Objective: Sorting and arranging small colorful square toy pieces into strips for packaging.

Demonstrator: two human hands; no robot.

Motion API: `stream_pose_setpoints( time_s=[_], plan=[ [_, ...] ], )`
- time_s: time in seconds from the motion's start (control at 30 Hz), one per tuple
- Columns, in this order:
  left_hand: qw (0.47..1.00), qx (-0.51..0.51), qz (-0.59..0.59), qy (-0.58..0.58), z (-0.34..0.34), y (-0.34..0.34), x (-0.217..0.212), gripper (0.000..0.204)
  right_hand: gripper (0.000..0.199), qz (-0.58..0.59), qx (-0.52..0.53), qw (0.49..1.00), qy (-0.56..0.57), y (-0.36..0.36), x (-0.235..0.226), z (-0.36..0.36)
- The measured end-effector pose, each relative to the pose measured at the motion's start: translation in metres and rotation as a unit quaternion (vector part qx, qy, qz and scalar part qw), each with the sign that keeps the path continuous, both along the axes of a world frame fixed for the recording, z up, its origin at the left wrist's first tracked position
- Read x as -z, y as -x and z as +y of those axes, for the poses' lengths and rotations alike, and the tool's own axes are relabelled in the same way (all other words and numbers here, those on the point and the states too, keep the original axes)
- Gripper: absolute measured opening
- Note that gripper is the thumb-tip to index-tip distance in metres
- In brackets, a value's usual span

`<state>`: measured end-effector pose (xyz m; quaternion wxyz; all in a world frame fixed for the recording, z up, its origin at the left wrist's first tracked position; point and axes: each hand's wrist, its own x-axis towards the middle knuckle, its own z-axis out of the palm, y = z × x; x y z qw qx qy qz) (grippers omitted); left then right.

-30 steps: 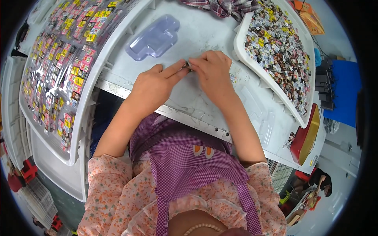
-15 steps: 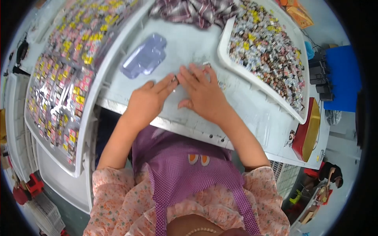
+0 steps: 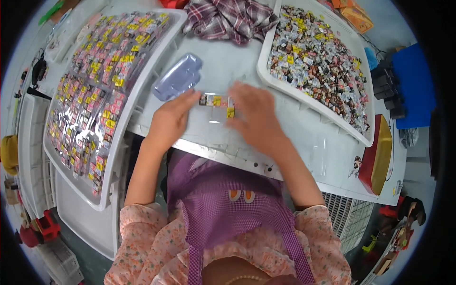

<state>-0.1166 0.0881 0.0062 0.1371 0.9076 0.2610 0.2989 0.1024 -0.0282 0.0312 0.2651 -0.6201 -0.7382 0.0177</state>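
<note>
In the head view, I have both hands over a pale table (image 3: pixel 232 61), with a small clear tray (image 3: pixel 218 115) between them. A short row of little printed blocks (image 3: pixel 217 100), pink, yellow and dark, lies along its far side, and a yellow one sits nearer me at the right end.

My left hand (image 3: pixel 168 121) has its fingers stretched out close together, the tips at the row's left end; I can't tell whether they grip anything. My right hand (image 3: pixel 259 118) is blurred over the right end, thumb and fingers apart around that side of the tray. Whether they pinch it, I can't tell.

Just beyond my left hand I see a bluish plastic tray (image 3: pixel 173 80). To the left, a white crate (image 3: pixel 134 102) carries filled clear packs (image 3: pixel 80 123); to the right, a second crate (image 3: pixel 265 57) is heaped with loose pieces (image 3: pixel 318 61). A plaid cloth (image 3: pixel 230 21) lies crumpled at the far side, and a red and gold box (image 3: pixel 375 161) stands near the table's right end.
</note>
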Motion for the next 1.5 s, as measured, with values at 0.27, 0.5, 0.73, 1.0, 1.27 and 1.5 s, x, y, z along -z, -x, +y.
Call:
stream_pose_setpoints(
  time_s=[0.27, 0.5, 0.73, 1.0, 1.27, 1.5],
  plan=[
    [0.581, 0.064, -0.383, 0.715, -0.027, -0.005, -0.013, 0.032, 0.027, 0.039, 0.058, 0.993, 0.097, -0.019, 0.006, -0.034],
    [0.702, 0.009, -0.255, 0.665, -0.037, -0.032, -0.022, 0.031, 0.025, 0.030, 0.066, 0.993, 0.098, -0.004, 0.016, -0.033],
    [0.972, 0.013, -0.104, 0.212, -0.031, -0.049, 0.000, 0.015, 0.027, 0.178, 0.058, 0.979, 0.075, -0.003, 0.012, -0.028],
    [0.996, 0.076, -0.034, 0.043, -0.033, -0.044, 0.000, 0.028, 0.030, 0.179, 0.046, 0.982, 0.045, -0.002, 0.022, -0.017],
    [0.995, 0.078, -0.030, 0.050, -0.037, -0.049, -0.002, 0.027, 0.031, 0.157, 0.052, 0.986, 0.018, -0.004, 0.027, -0.018],
    [0.982, 0.046, -0.106, 0.147, -0.037, -0.034, -0.002, 0.020, 0.032, 0.205, 0.076, 0.976, -0.022, -0.015, 0.010, -0.021]
  ],
)
